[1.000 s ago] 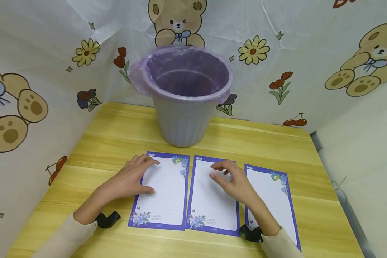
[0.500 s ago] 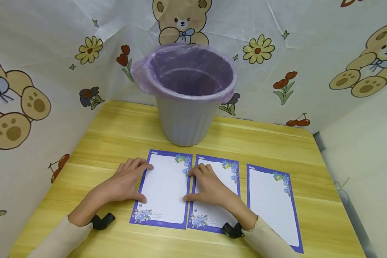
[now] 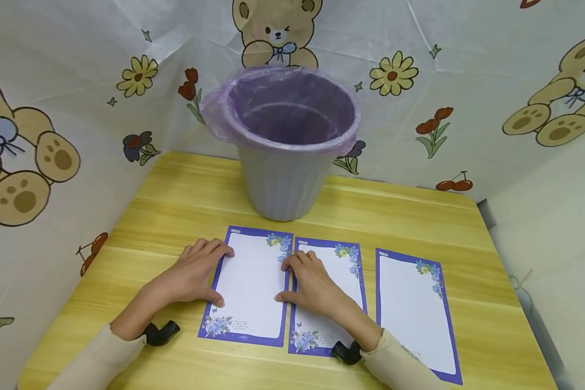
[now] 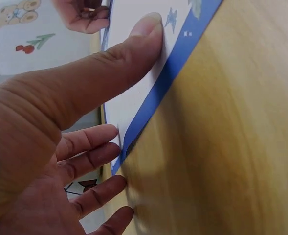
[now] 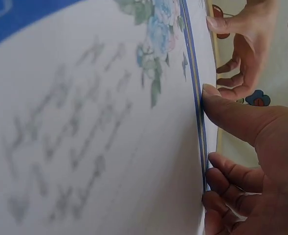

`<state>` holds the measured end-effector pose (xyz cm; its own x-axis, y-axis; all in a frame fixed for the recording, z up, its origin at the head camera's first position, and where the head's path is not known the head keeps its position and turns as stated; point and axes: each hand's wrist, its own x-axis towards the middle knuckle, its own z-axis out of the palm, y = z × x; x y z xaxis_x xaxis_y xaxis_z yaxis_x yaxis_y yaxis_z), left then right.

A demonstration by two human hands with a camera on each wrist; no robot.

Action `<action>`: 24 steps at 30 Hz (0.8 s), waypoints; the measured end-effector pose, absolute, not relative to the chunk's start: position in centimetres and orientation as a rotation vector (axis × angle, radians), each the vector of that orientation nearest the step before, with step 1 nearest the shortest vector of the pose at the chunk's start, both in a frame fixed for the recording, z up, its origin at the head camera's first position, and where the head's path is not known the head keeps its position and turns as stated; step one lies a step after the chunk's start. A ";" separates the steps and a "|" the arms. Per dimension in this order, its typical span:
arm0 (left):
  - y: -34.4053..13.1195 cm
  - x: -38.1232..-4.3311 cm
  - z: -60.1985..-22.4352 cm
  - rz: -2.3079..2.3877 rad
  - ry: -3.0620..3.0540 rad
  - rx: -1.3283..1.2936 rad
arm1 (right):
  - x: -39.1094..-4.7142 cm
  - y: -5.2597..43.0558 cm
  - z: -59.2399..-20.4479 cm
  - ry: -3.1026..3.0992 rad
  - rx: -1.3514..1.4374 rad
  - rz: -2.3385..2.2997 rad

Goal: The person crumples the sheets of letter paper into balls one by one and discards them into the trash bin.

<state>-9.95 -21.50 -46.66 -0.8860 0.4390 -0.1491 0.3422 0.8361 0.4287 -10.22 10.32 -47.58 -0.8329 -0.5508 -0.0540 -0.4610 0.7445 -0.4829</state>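
Three sheets of letter paper with purple borders and blue flower prints lie side by side: a left sheet (image 3: 253, 284), a middle sheet (image 3: 333, 298) and a right sheet (image 3: 409, 303). My left hand (image 3: 190, 276) rests at the left sheet's left edge. In the left wrist view its thumb (image 4: 146, 36) lies over the paper, and its spread fingers (image 4: 97, 193) are along the border. My right hand (image 3: 314, 284) reaches across the middle sheet. Its thumb and fingertips touch around the left sheet's right edge, without gripping it.
A grey bin (image 3: 283, 184) lined with a purple plastic bag (image 3: 214, 111) stands behind the sheets. The wooden table (image 3: 175, 189) meets a bear-patterned cloth (image 3: 166, 32) at the back and left. Black wrist cameras (image 3: 162, 333) sit at both cuffs.
My right hand has moved left and down from above the middle sheet to the left sheet's right edge. My left hand has settled at its left edge. The middle sheet has shifted slightly nearer.
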 end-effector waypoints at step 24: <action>-20.2 -9.5 -47.1 0.738 2.803 0.722 | -10.7 10.4 -47.8 2.752 -0.844 -0.736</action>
